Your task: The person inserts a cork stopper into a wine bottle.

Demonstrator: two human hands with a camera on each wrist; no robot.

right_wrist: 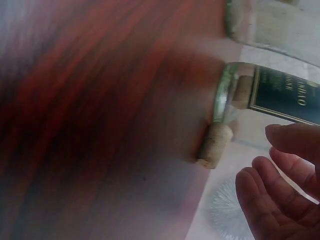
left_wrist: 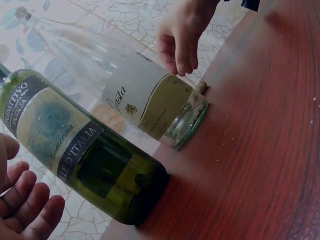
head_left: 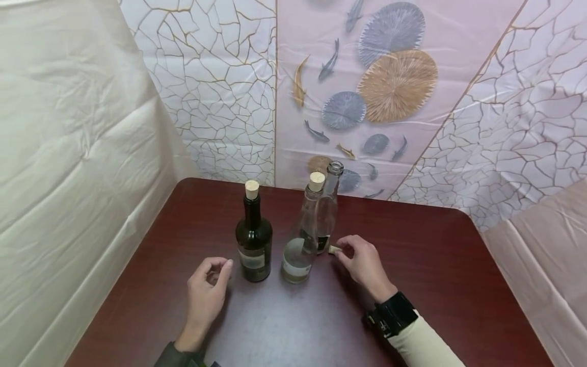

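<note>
A loose cork [head_left: 334, 250] lies on the table at the base of the uncorked clear bottle [head_left: 327, 209]. Close above this cork [right_wrist: 216, 145] is my right hand [head_left: 364, 262], its thumb and fingers loosely bent with a gap between them, holding nothing in the right wrist view. My left hand [head_left: 206, 290] stays just left of the dark green wine bottle [head_left: 254, 237], relaxed and holding nothing. A pale stopper [head_left: 251, 189] sits in that bottle's mouth. Between the two hands stands a clear labelled bottle [head_left: 297, 260], also with a stopper [head_left: 316, 181] in its neck.
The bottles stand close together on a dark red wooden table [head_left: 412, 244], the uncorked one partly behind the clear stoppered one. A patterned cloth [head_left: 220, 92] hangs along the table's far edge, and plain cream cloth [head_left: 82, 204] drapes down the left side.
</note>
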